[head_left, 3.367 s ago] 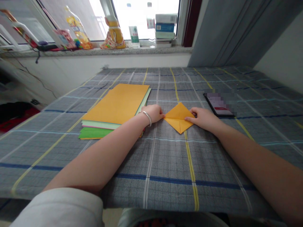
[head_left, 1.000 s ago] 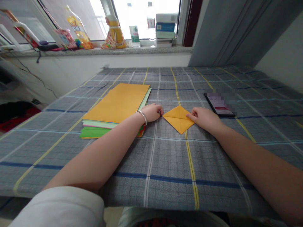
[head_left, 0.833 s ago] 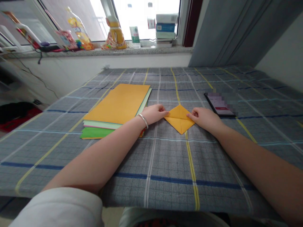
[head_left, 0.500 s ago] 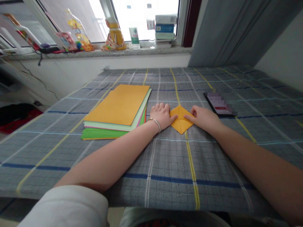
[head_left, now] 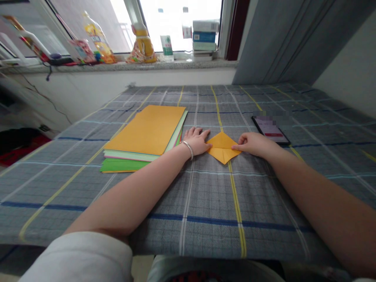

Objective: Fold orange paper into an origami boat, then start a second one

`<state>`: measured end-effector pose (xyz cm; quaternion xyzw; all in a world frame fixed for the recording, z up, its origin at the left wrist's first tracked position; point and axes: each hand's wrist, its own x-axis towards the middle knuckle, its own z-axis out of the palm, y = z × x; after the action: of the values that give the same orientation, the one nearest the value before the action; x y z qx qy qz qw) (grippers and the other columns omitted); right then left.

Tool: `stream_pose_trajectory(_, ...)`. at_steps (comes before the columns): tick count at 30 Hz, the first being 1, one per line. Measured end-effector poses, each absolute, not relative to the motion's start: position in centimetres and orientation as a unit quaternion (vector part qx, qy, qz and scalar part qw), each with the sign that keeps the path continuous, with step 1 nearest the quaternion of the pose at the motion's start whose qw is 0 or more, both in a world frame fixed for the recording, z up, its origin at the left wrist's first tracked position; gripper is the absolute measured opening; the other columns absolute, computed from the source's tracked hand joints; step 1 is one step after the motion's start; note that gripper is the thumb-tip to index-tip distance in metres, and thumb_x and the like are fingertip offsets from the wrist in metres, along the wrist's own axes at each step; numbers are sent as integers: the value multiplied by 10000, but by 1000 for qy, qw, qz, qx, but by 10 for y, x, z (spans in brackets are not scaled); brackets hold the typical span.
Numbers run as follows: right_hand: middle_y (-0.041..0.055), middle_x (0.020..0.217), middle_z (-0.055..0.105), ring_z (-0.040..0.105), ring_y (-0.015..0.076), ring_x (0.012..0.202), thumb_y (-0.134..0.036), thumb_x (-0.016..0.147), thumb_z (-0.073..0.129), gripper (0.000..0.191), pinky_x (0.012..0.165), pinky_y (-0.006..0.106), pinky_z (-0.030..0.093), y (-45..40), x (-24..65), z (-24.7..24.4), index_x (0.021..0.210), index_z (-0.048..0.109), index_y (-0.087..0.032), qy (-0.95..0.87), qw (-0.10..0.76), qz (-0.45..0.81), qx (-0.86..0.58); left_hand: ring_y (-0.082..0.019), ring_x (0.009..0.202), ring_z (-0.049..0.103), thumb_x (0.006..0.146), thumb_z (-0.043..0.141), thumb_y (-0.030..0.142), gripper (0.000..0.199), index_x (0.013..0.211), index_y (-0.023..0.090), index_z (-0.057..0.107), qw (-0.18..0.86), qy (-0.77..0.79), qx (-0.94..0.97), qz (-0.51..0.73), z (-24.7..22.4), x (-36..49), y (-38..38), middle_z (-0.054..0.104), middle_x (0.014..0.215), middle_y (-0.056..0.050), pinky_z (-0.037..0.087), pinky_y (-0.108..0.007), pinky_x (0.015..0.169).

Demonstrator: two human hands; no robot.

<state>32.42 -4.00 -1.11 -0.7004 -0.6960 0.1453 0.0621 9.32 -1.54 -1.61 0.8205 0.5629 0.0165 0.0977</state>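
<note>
Head view: left hand point(head_left: 195, 143), right hand point(head_left: 255, 144) flat, grips apart, on folded orange paper point(head_left: 223, 148)

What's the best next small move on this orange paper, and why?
Probably run a fingertip along the horizontal crease of the orange folded paper. It lies flat as a diamond, with the left hand and right hand at its side corners, so the crease could likely be firmed without the paper slipping.

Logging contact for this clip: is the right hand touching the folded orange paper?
Touching: the head view shows the right hand with its fingers resting on the right corner of the folded orange paper.
</note>
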Motion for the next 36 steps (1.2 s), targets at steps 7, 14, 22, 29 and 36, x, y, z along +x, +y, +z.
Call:
stream_pose_trajectory(7, 31, 766, 710, 611, 160, 656, -353, 725, 696, 162, 528, 264, 416, -38, 353, -13, 807, 685, -213, -682, 90, 295, -663, -332, 1486, 136, 912, 425, 309, 578, 1483, 349, 346, 114, 513, 851, -19, -15, 71, -11, 209, 1612, -26, 161, -549, 1171)
stream_pose_trajectory(14, 57, 855, 722, 647, 198, 748, -421, 745, 685, 244, 629, 303, 487, -45, 335, -11, 859, 701, -206, -680, 177, 278, -655, -288, 1366, 386, 942, 390, 403, 423, 1259, 195, 578, 99, 510, 849, 92, -21, 92, -21, 497, 1431, -107, 261, -528, 1133)
stream_pose_trajectory(22, 68, 1022, 717, 684, 216, 868, -246, 696, 723, 357, 692, 320, 534, -47, 306, -29, 1010, 553, -229, -677, 273, 326, -601, -246, 945, 616, 706, 748, 397, 446, 1026, 183, 523, 181, 521, 805, 218, -26, 110, -31, 662, 1013, -78, 465, -402, 882)
stream_pose_trajectory(29, 77, 1005, 705, 675, 250, 866, -269, 689, 682, 482, 689, 339, 503, -61, 290, -18, 1132, 496, -230, -707, 278, 194, -621, -145, 710, 603, 741, 698, 257, 391, 1054, 212, 467, 296, 468, 770, 318, -25, 108, -35, 634, 820, 18, 448, -263, 641)
stream_pose_trajectory(36, 104, 1054, 697, 652, 293, 953, -278, 680, 675, 629, 823, 412, 477, -65, 284, -12, 1274, 476, -223, -740, 269, 107, -607, -169, 804, 620, 740, 695, 277, 342, 1036, 210, 537, 269, 432, 805, 305, -25, 107, -35, 655, 904, 2, 463, -287, 708)
